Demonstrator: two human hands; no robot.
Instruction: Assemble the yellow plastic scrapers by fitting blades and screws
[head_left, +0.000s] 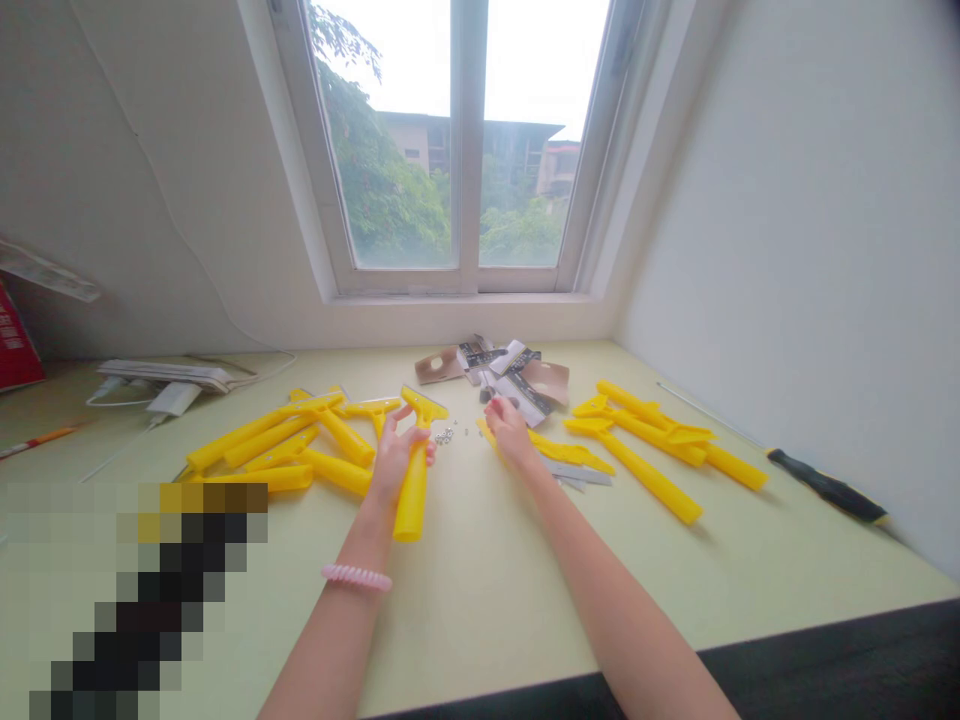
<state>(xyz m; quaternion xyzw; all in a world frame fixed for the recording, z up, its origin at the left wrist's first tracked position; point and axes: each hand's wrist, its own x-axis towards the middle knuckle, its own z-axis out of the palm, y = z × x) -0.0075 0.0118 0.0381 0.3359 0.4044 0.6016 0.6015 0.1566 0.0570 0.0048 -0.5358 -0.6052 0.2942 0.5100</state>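
Note:
My left hand (391, 455) is wrapped around the handle of a yellow scraper (411, 495), its wide head pointing toward the window. My right hand (510, 432) is beside the printed packaging, its fingertips pinched together; whatever they hold is too small to make out. Between the hands lies a little heap of small metal fasteners (444, 436). Flat yellow pieces (574, 453) and grey metal blades (577, 473) lie just right of my right hand, partly hidden by it.
Several yellow scrapers (262, 440) are piled at left. More yellow handles (652, 470) lie at right, near a long screwdriver (829, 487) with a black grip. Crumpled packaging (525, 385) sits below the window. A white power strip (165, 377) stands back left. Pixelation hides the lower left.

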